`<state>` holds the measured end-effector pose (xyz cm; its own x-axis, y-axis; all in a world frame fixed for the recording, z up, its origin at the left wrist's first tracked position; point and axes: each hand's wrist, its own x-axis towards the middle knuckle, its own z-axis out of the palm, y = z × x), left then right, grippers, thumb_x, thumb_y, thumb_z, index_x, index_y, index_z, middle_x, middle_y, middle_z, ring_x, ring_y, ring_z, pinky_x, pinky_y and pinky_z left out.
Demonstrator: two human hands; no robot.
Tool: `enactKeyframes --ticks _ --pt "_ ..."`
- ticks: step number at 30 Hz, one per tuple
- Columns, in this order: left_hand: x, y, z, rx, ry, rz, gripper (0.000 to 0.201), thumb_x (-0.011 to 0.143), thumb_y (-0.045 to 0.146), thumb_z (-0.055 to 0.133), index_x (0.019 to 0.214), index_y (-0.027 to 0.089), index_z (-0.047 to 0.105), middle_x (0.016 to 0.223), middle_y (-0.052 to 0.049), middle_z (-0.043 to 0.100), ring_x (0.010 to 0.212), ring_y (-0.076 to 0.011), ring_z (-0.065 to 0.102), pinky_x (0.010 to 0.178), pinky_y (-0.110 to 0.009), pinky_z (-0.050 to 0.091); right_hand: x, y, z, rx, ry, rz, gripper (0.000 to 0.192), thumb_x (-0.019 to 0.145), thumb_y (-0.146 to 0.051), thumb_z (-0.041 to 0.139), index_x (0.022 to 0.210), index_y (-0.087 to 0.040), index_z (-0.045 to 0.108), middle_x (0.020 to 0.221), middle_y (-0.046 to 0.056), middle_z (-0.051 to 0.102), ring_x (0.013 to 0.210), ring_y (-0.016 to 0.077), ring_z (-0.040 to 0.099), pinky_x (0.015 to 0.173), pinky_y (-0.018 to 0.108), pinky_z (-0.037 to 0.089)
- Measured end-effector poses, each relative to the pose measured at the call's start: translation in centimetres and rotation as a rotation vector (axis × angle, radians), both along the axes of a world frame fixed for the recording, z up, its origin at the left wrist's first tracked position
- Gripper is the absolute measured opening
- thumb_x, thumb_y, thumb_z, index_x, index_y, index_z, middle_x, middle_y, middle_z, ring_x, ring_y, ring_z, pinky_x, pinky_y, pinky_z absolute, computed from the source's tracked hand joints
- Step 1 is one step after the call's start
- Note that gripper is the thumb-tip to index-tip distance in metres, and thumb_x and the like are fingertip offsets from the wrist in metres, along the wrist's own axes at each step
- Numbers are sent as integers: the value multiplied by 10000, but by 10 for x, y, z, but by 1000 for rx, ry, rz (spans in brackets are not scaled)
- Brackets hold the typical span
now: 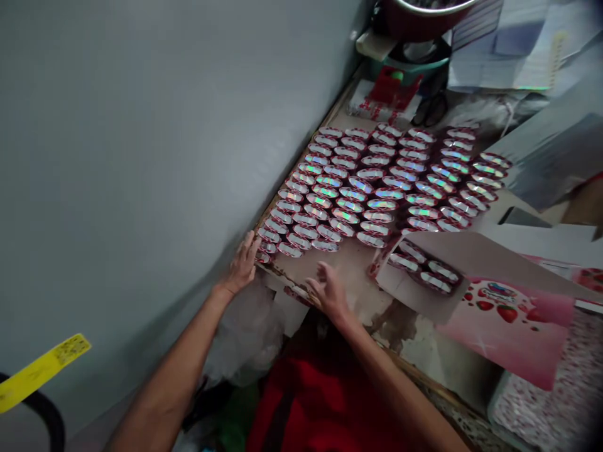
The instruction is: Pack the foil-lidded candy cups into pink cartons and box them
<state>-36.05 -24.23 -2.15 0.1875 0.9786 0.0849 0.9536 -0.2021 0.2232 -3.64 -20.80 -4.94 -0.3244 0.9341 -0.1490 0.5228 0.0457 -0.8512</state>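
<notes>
Rows of small oval packs (348, 216) with shiny, rainbow-glinting tops and dark red sides cover much of the table. At the front left corner, my left hand (242, 263) rests with outstretched fingers beside the end packs, seemingly touching them. My right hand (330, 292) is over the table's front edge, fingers apart and holding nothing. To its right stands an open pink cardboard box (511, 326) with strawberry pictures. Several of the same packs (440, 282) sit inside, near its left end.
A grey wall (141, 125) borders the table's left side. At the back are a dark red pot (424, 22), a red-and-white packet (389, 94) and scissors (431, 110). A clear tub of small pink-and-white pieces (541, 408) stands front right. Plastic bags (245, 333) hang below the edge.
</notes>
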Motion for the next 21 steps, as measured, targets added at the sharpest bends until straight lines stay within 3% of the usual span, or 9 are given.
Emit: enactKeyframes --ticks 3,6,9,13,17,21 --pt "-9 2 -33 34 -53 -102 767 907 -7 385 1651 162 305 1643 -213 427 1636 -312 265 1275 -561 390 -63 21 -30 60 -70 -54 859 851 -332 800 1562 -86 387 1466 262 570 1376 351 582 1117 489 533" --pt "-2 1 -43 46 -58 -98 652 968 78 444 1608 200 414 1543 -179 540 1545 -307 417 1250 -520 420 -91 35 -38 155 -134 -110 923 838 -252 772 1603 -105 275 1530 256 486 1457 359 472 1198 526 442" --pt "1 6 -39 -16 -34 -62 628 926 155 575 1548 195 495 1455 -184 589 1405 -330 537 1205 -519 446 -105 41 -32 226 -220 -110 860 834 -253 761 1571 -145 332 1491 231 506 1415 369 460 1174 551 424" --pt "1 21 -43 -56 -74 -49 575 867 260 664 1425 171 558 1381 -183 609 1335 -348 568 1204 -538 428 -113 49 -22 214 -436 -41 750 847 -295 768 1519 -187 452 1477 214 534 1307 378 502 1089 545 429" --pt "9 24 -58 59 -192 -108 520 913 266 628 1407 186 489 1406 -158 598 1333 -315 579 1136 -471 499 -111 53 -13 218 -530 115 754 922 -445 720 1587 -236 433 1485 160 569 1259 351 524 1077 507 421" --pt "21 21 -71 169 -246 -4 570 856 212 627 1400 228 457 1396 -135 593 1302 -360 592 1078 -561 530 -114 61 -11 237 -520 223 827 925 -574 702 1617 -239 399 1469 105 593 1245 303 542 1073 428 439"
